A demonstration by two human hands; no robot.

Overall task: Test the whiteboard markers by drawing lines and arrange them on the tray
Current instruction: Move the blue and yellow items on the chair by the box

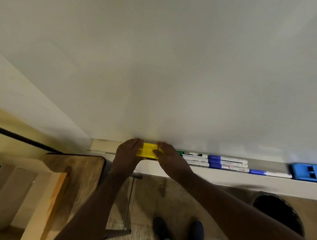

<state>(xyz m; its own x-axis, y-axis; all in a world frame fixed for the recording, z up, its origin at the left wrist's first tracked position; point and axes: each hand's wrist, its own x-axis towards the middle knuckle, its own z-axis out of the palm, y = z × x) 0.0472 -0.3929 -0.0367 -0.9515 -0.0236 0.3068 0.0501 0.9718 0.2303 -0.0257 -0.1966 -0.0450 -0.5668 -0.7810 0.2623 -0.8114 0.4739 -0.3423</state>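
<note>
A yellow plastic eraser (147,151) sits on the whiteboard's tray (228,180) at its left end. My left hand (127,154) holds its left side and my right hand (168,154) holds its right side, fingers curled round the edges. Right of my right hand lie whiteboard markers side by side: a green-capped one (192,153) with white-bodied ones below it, then several blue-capped markers (227,163), and one more blue-capped marker (269,173) further right. The whiteboard (170,65) above bears no lines.
A blue plastic eraser (308,172) lies at the tray's right end. A wooden table (73,176) stands to the lower left, a dark round bin (276,214) at lower right. My shoes (177,228) show on the floor.
</note>
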